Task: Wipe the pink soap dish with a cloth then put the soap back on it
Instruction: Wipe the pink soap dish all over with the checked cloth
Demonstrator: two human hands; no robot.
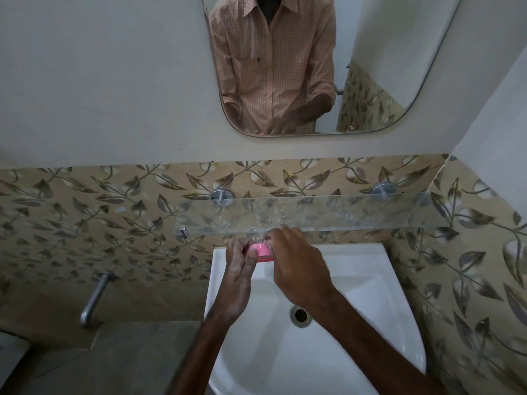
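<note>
Both hands are up at the back of the sink (379,253), and the pink dish (263,252) sits right between them, held in the air just above the rear rim and just under the front edge of the glass shelf (328,212). The left hand (241,270) has its fingers curled in close together, gripping the dish's left end, thumb against the near side. The right hand (298,265) comes over the right end with its fingers bent down over the top edge, pinching it (its fingertips are tucked behind the dish, so exactly how they lie I cannot tell). Only a short pink strip of the dish shows between the two hands.

Below the wrists, the drain (300,315) sits in the middle of the white basin. A metal pipe (95,297) juts from the leaf-patterned tiles (114,212) well to the left. Up on the wall, the mirror (399,52) reflects a checked shirt (273,61) and both hands together at its lower edge.
</note>
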